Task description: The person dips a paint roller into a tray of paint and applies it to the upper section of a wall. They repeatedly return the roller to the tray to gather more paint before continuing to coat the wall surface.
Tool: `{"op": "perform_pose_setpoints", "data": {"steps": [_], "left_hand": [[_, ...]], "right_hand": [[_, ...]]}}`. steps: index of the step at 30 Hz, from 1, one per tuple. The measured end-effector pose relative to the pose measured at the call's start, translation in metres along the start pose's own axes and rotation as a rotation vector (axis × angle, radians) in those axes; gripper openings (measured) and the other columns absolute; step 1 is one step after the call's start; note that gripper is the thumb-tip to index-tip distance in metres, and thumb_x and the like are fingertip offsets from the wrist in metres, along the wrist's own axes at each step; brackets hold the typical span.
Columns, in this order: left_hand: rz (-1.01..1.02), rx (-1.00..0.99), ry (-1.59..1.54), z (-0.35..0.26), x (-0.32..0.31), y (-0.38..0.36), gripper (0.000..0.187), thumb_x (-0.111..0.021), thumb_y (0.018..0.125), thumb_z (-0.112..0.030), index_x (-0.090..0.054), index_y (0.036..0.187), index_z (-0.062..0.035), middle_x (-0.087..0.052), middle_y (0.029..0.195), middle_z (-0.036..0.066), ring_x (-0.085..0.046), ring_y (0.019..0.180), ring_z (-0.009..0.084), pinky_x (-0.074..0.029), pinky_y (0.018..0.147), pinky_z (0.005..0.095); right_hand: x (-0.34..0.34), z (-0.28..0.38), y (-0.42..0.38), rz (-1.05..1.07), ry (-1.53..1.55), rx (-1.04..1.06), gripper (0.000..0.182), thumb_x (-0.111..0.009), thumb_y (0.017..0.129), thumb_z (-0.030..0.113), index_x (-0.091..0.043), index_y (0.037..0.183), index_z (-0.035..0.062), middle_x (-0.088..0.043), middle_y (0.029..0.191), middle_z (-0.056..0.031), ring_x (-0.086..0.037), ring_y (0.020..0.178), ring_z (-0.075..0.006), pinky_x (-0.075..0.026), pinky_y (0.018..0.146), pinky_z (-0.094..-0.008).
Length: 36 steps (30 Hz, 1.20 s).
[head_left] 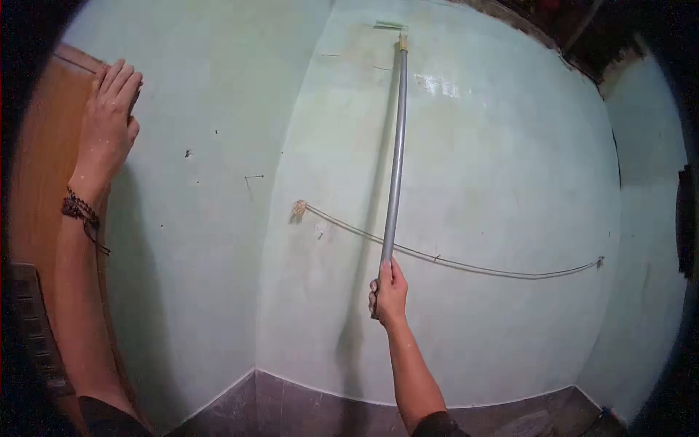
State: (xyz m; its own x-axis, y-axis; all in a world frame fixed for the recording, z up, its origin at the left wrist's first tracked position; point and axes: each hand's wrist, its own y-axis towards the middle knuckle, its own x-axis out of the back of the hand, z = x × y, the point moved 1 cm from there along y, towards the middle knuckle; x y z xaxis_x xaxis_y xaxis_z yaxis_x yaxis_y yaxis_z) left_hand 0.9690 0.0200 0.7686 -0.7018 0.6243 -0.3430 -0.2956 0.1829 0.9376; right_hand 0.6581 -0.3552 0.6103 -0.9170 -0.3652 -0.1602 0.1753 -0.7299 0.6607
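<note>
My right hand (391,293) is wrapped around the lower end of a long grey pole (398,146). At the far end of the pole, past a yellowish joint (403,44), a paint roller (390,26) with a greenish sleeve is against the upper part of the pale green wall (502,167). Over on the left, my raised left hand (111,102) grips the upper corner of a brown wooden door (44,167), its fingers close together. Something dark shows beside those fingers, too little of it to name. A beaded bracelet (79,207) hangs on my left wrist.
A thin cord (495,272) sags across the wall behind the pole, tied at both ends. Nails (253,177) stick out of the left wall. Grey tiling (313,408) runs along the bottom, and a dark slatted object (36,320) stands at lower left.
</note>
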Motion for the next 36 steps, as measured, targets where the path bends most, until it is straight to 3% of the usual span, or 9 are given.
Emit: {"op": "perform_pose_setpoints", "data": {"steps": [6,11,19,21,24,30,32,34,36], "left_hand": [[0.062,0.038,0.035,-0.003,0.005,0.001,0.057,-0.057,0.064,0.010,-0.049,0.119,0.0001,-0.046,0.131,0.013,-0.033,0.131,0.0275,-0.021,0.113,0.0395],[0.078,0.072,0.057,-0.003,0.003,0.000,0.058,-0.058,0.065,0.010,-0.049,0.121,-0.0006,-0.045,0.133,0.012,-0.032,0.132,0.0265,-0.020,0.114,0.0388],[0.064,0.002,0.064,0.001,0.002,0.000,0.058,-0.057,0.065,0.010,-0.049,0.121,-0.0011,-0.045,0.132,0.012,-0.032,0.131,0.0260,-0.019,0.114,0.0379],[0.032,0.001,0.040,0.002,-0.001,-0.001,0.057,-0.057,0.065,0.009,-0.049,0.121,-0.0007,-0.046,0.132,0.013,-0.033,0.131,0.0260,-0.019,0.115,0.0379],[0.009,0.010,0.025,0.003,-0.004,-0.002,0.057,-0.058,0.065,0.009,-0.049,0.120,-0.0006,-0.046,0.131,0.013,-0.033,0.131,0.0257,-0.018,0.115,0.0379],[0.027,0.023,0.026,0.003,-0.002,-0.001,0.058,-0.058,0.065,0.009,-0.049,0.121,-0.0013,-0.045,0.132,0.012,-0.033,0.131,0.0254,-0.019,0.115,0.0371],[0.030,0.027,0.008,0.001,-0.001,-0.001,0.058,-0.058,0.065,0.009,-0.049,0.121,-0.0007,-0.046,0.132,0.013,-0.033,0.131,0.0255,-0.019,0.115,0.0372],[0.029,0.043,-0.004,0.000,0.000,-0.001,0.058,-0.058,0.065,0.009,-0.049,0.121,-0.0001,-0.046,0.131,0.013,-0.033,0.131,0.0256,-0.019,0.115,0.0372],[0.027,0.041,0.004,0.000,0.002,0.000,0.058,-0.058,0.064,0.009,-0.049,0.120,0.0013,-0.047,0.130,0.014,-0.033,0.131,0.0260,-0.019,0.115,0.0374]], "right_hand": [[0.023,0.040,0.013,-0.020,-0.101,0.159,0.054,-0.038,0.098,0.032,-0.013,0.145,0.0304,-0.038,0.060,0.0017,-0.034,0.037,-0.0063,-0.033,0.031,-0.0230],[0.029,0.071,0.029,-0.044,-0.177,0.114,0.052,-0.036,0.098,0.033,-0.014,0.145,0.0327,-0.039,0.062,-0.0001,-0.033,0.038,-0.0079,-0.034,0.031,-0.0243],[0.013,0.176,0.157,-0.087,-0.373,0.265,0.050,-0.034,0.097,0.039,-0.017,0.143,0.0348,-0.041,0.061,-0.0037,-0.037,0.041,-0.0125,-0.037,0.035,-0.0270],[0.002,0.212,0.169,-0.038,-0.301,0.219,0.052,-0.034,0.096,0.036,-0.018,0.144,0.0248,-0.041,0.059,-0.0037,-0.040,0.044,-0.0139,-0.037,0.038,-0.0311],[-0.004,0.233,0.182,-0.006,-0.290,0.225,0.052,-0.034,0.096,0.036,-0.017,0.143,0.0249,-0.038,0.058,-0.0031,-0.039,0.044,-0.0139,-0.036,0.037,-0.0314],[0.029,0.149,0.159,-0.122,-0.488,0.329,0.054,-0.035,0.095,0.036,-0.018,0.144,0.0216,-0.045,0.062,-0.0055,-0.043,0.048,-0.0151,-0.040,0.043,-0.0320],[0.037,0.127,0.098,-0.131,-0.444,0.154,0.052,-0.035,0.096,0.032,-0.021,0.144,0.0201,-0.047,0.066,-0.0051,-0.042,0.051,-0.0136,-0.041,0.048,-0.0318],[0.079,0.061,0.096,-0.184,-0.590,0.335,0.051,-0.035,0.096,0.033,-0.019,0.145,0.0271,-0.042,0.063,-0.0039,-0.038,0.045,-0.0127,-0.038,0.040,-0.0312],[0.074,0.067,0.031,-0.188,-0.547,0.077,0.050,-0.035,0.097,0.034,-0.020,0.144,0.0276,-0.045,0.064,-0.0044,-0.039,0.043,-0.0131,-0.038,0.039,-0.0308]]}}
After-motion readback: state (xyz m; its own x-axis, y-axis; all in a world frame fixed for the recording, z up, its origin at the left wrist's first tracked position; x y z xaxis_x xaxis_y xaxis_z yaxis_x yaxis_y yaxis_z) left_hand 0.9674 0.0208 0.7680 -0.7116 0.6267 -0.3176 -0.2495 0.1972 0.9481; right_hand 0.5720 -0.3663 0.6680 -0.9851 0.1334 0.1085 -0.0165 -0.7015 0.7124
